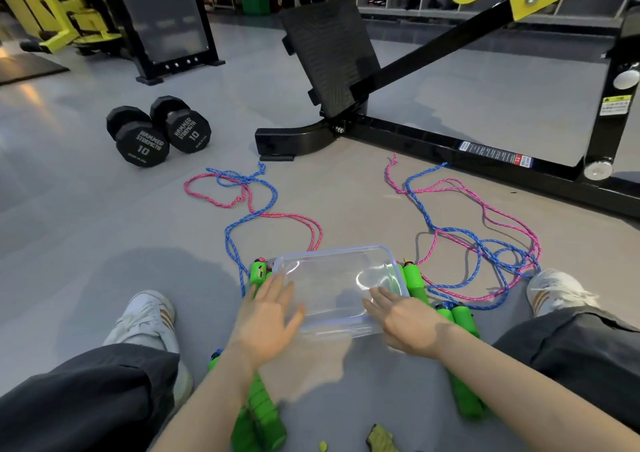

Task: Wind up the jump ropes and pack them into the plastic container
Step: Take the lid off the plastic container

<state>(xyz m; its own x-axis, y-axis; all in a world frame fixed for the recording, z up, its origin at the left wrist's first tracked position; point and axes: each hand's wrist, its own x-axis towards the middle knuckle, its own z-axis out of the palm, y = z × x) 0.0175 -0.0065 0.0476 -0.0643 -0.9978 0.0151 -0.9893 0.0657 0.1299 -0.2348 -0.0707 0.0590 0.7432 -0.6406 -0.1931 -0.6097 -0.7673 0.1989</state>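
Note:
An empty clear plastic container (337, 261) with a bluish rim lies on the grey floor between my legs. My left hand (266, 316), fingers spread, lies against its near left corner. At the near right edge my right hand (403, 323) rests flat with straight fingers. Pink and blue jump ropes sprawl unwound on the floor: one tangle at the left (242, 192), another at the right (485, 244). Green foam handles lie left of the container (257, 271), right of it (414, 278), and near my wrists (261, 413) (465, 323).
Two black 10 dumbbells (157, 129) stand at the back left. A black gym machine frame (450, 140) with a tilted footplate (329, 53) crosses behind the ropes. My white shoes (145, 316) (557, 289) flank the container. A yellowish-green scrap (381, 439) lies near the bottom edge.

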